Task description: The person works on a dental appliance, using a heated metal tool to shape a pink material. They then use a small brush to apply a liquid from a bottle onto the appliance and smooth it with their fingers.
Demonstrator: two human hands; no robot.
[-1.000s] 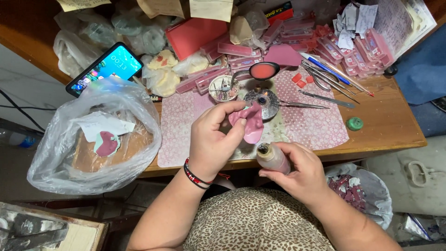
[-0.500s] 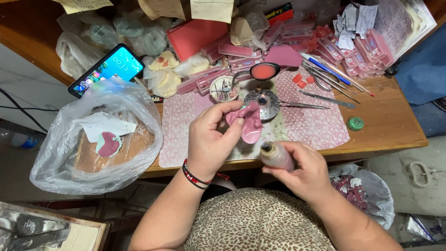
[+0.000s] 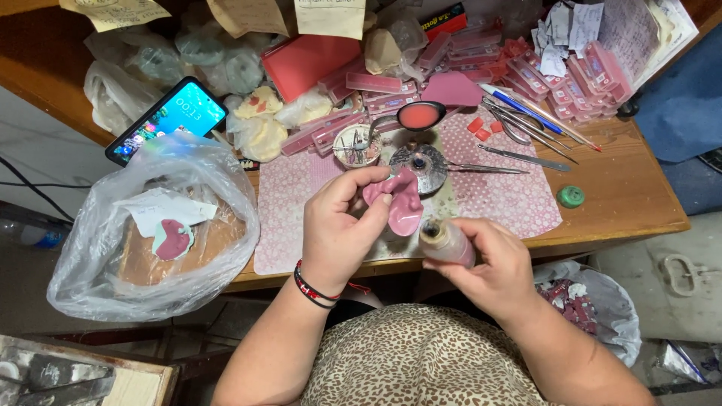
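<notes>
My left hand (image 3: 338, 229) pinches a pink, curved wax-like piece (image 3: 402, 203) between thumb and fingers, over the front of a pink patterned mat (image 3: 489, 192). My right hand (image 3: 489, 259) grips a small cylindrical tool or bottle (image 3: 445, 242) with a dark round tip, held just below the pink piece. Behind them sit a round metal dish (image 3: 421, 164) and a spoon-like ladle filled with red material (image 3: 418, 116).
A clear plastic bag (image 3: 150, 225) with brown paper and a pink piece hangs at the left edge. A lit phone (image 3: 167, 120) leans at back left. Metal instruments (image 3: 519, 150), pink boxes (image 3: 579, 83), a green cap (image 3: 571, 196) and a waste bag (image 3: 594, 301) lie right.
My right hand with the tool has shifted slightly right and down. My left hand keeps hold of the pink piece, turned a little.
</notes>
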